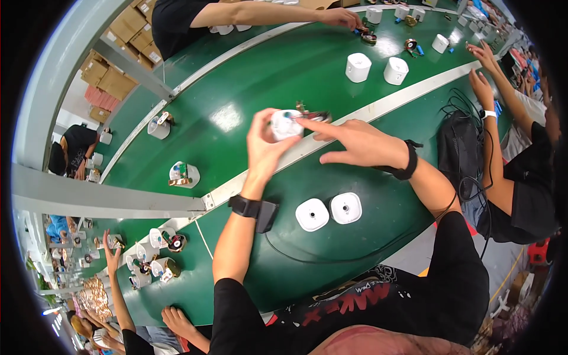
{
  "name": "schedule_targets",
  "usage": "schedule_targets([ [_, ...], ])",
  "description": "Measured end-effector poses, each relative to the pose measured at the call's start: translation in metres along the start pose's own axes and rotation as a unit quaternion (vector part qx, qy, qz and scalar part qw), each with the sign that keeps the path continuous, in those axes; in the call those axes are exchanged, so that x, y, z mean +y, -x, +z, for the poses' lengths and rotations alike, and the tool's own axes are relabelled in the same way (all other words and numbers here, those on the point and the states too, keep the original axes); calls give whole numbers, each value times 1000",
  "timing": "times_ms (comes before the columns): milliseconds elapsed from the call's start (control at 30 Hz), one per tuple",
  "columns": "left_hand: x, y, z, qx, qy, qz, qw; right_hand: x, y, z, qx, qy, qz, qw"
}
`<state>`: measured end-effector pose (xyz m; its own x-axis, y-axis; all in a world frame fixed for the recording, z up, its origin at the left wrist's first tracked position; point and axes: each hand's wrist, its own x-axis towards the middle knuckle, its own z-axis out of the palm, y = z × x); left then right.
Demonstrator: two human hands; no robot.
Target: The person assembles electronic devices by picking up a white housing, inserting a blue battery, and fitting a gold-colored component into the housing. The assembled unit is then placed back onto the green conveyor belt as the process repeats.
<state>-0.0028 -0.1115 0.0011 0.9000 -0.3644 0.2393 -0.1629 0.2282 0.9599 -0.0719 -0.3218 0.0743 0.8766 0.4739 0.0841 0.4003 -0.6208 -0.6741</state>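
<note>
My left hand point(262, 141) grips a small white plastic housing point(286, 131), thumb and fingers around its sides, above the white strip between the green surfaces. A blurred circuit assembly with dark and brass-coloured parts point(318, 116) sticks out beside its top. My right hand point(365, 144) stretches its index finger to the housing's upper end; the thumb stands apart, and no held thing shows in it. Whether the fingertip touches the housing or the wires is too blurred to tell. In front of me, two white square covers point(312, 215) with dark centre holes lie side by side.
Two white housings point(358, 68) stand beyond the strip point(378, 109). Housings with exposed circuit parts point(184, 175) sit at left. A black cable point(331, 261) crosses the near bench. A black bag point(460, 145) lies at right. Co-workers' hands point(341, 19) work around the benches.
</note>
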Motion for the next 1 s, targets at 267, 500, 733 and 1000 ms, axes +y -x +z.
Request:
schedule_targets([
  [267, -35, -16, -114, 256, -203, 34, 944, -93, 69, -3, 226, 31, -400, 888],
  [500, -39, -11, -107, 292, -249, -9, 923, -85, 106, -14, 184, -111, -246, 945],
  [733, -21, 1, -133, 328, -365, -2, 871, -74, 131, -36, 78, -266, -226, 934],
  [1000, -26, 20, -116, 318, -316, 10, 894, -64, 94, -32, 331, 52, -565, 754],
])
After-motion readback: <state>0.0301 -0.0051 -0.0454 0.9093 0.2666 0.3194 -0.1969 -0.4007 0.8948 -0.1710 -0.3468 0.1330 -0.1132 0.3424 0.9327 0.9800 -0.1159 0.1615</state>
